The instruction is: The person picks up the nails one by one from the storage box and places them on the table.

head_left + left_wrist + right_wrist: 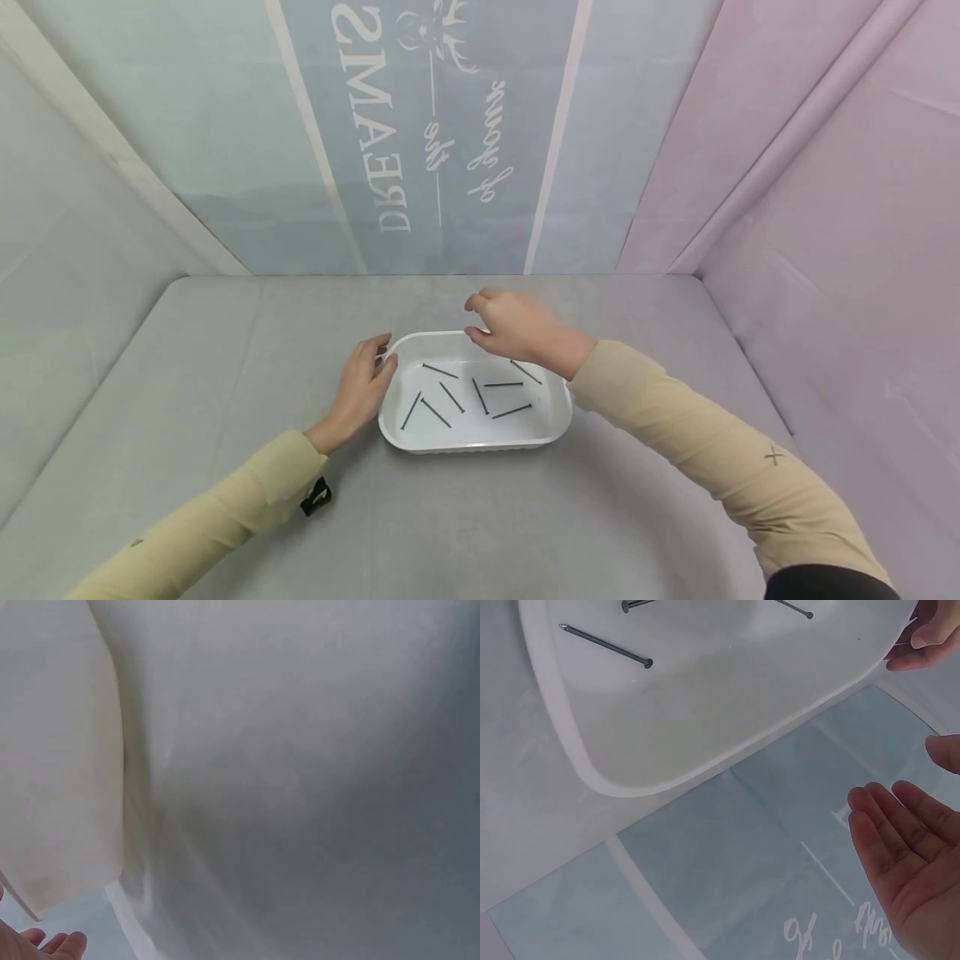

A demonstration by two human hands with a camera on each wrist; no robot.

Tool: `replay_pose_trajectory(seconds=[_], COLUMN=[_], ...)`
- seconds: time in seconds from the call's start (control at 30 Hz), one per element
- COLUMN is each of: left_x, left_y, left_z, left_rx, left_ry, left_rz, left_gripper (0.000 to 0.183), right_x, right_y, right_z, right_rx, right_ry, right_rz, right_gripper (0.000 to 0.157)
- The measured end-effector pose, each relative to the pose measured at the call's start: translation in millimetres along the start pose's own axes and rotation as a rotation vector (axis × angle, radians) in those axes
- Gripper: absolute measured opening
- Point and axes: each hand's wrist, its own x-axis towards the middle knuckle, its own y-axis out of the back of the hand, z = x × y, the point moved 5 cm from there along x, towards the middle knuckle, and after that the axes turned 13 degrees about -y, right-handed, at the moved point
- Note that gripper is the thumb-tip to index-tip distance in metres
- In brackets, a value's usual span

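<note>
From my remote station I record a white tray (472, 435) on the grey table (435, 533), just below the centre of the head frame. Loose dark nails (606, 646) lie on its floor at mixed angles; I count eight in the head view, though the right arm could hide more. The step in hand, as I judge it, is handling at the tray, and to do it well I would steady the left end, work above the rim so that no sleeve drags the metal, and meet any nail at mid-shank, away from its point.

Left hand (360, 383): located at the tray's left end, fingers relaxed and lying against the outer wall near the upper left corner, thumb at the rim. I find contact but no clench; its own wrist view, at lower left, catches only fingertips, so I cannot tell how firmly it presses.

Right hand (517, 323): located above the tray's far rim, right of centre in the head frame. The right wrist view shows it at lower right, palm bare, fingers extended with a slight bend, thumb well apart. I find it unclenched, carrying nothing, and apart from the tray
</note>
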Motion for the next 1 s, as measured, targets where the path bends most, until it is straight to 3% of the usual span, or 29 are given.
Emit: replay_pose_trajectory(seconds=[1.0], left_x=[-6.1], left_y=[-11.1], left_z=[-8.5], left_rx=[-0.096], left_ry=[0.089], left_rz=[0.082], left_gripper=[0.036], right_x=[10], right_y=[-18.7], right_z=[-24], right_rx=[0.003], right_ry=[0.080], right_rz=[-0.106], right_gripper=[0.031])
